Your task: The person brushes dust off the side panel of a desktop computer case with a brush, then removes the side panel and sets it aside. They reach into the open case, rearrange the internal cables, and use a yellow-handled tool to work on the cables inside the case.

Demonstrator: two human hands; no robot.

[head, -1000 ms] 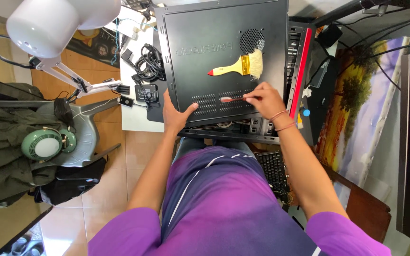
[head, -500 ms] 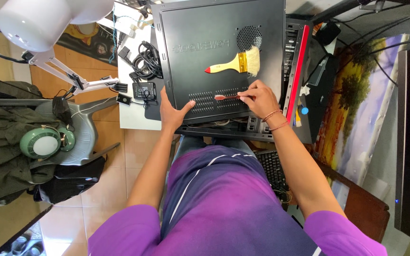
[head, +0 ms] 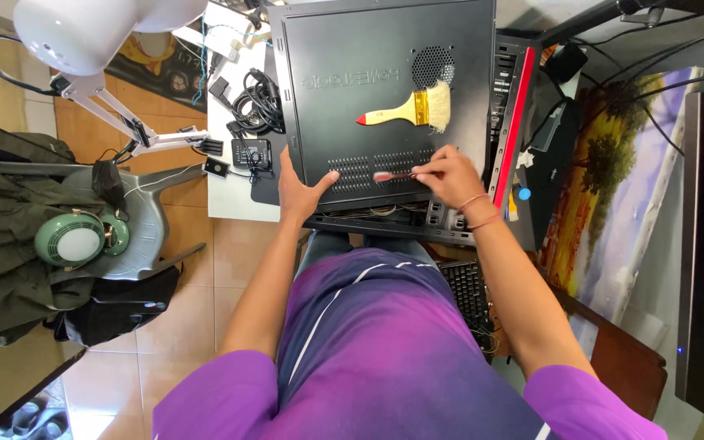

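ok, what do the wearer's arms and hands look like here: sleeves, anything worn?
Bare forearms run out of short purple sleeves. Left hand has no glove, ring or watch in sight. Right hand is ungloved too, with two thin bracelets at the wrist, one pinkish, one reddish.

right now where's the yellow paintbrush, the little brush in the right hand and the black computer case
yellow paintbrush (head: 405, 109): head view, on its yellow handle.
small brush (head: 391, 176): head view, on its thin shaft near the tip.
black computer case (head: 344, 49): head view, on the bare side panel.

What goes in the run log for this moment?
left hand: flat on black metal computer case | right hand: holds small pink-handled brush at vent slots | yellow-handled paintbrush: lying on case
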